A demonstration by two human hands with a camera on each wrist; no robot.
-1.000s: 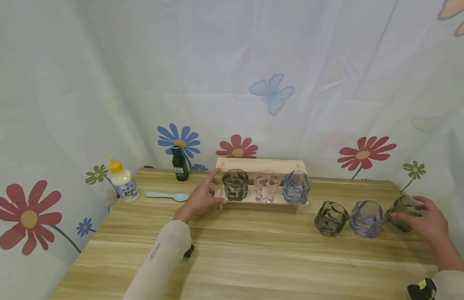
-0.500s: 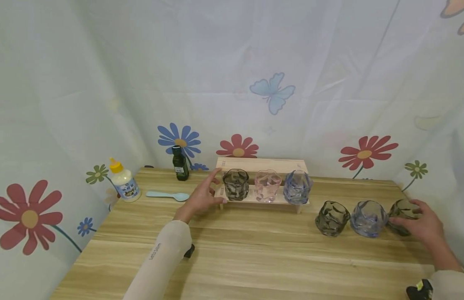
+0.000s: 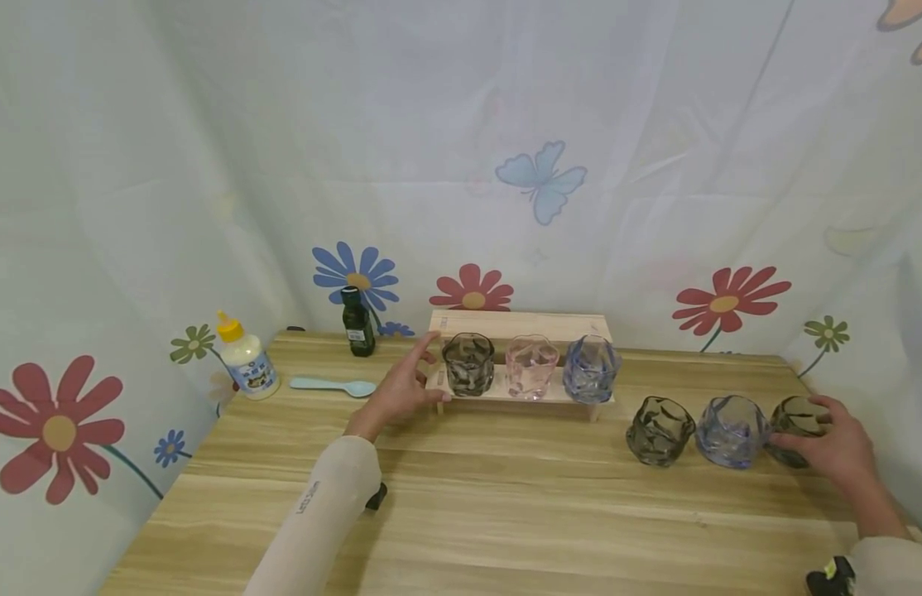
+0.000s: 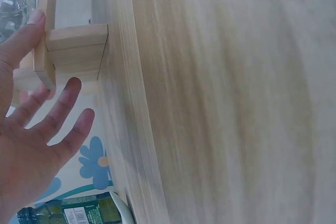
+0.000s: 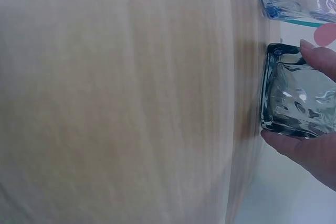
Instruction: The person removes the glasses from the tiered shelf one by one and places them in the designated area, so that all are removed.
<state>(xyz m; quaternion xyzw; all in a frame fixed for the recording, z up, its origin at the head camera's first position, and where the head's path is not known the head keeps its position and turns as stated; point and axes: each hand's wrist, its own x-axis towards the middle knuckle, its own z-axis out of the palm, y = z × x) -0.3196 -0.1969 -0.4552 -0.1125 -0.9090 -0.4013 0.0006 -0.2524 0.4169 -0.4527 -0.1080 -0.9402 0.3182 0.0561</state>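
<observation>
In the head view my right hand [image 3: 841, 443] grips a dark grey faceted glass [image 3: 794, 420] at the right end of a row on the table. The right wrist view shows thumb and fingers on opposite sides of this grey glass [image 5: 296, 95], its base at the wood. My left hand [image 3: 401, 393] is at the left end of a small two-step wooden rack [image 3: 521, 327], fingers spread and thumb at its lower step. The left wrist view has the thumb against the rack's wooden end [image 4: 76, 43]. On the lower step stand a grey glass [image 3: 468, 366], a pink glass [image 3: 531, 368] and a blue glass [image 3: 591, 370].
Beside the held glass stand a blue glass [image 3: 732, 432] and another grey glass [image 3: 659, 432]. Left of the rack are a pale blue spoon [image 3: 333, 386], a dark green bottle [image 3: 357, 323] and a yellow-capped bottle [image 3: 248, 362]. A flowered curtain [image 3: 401, 165] hangs behind the table.
My right hand has shifted slightly left and down with the grey glass, which now stands level in the row beside the blue glass. The left hand has stayed put.
</observation>
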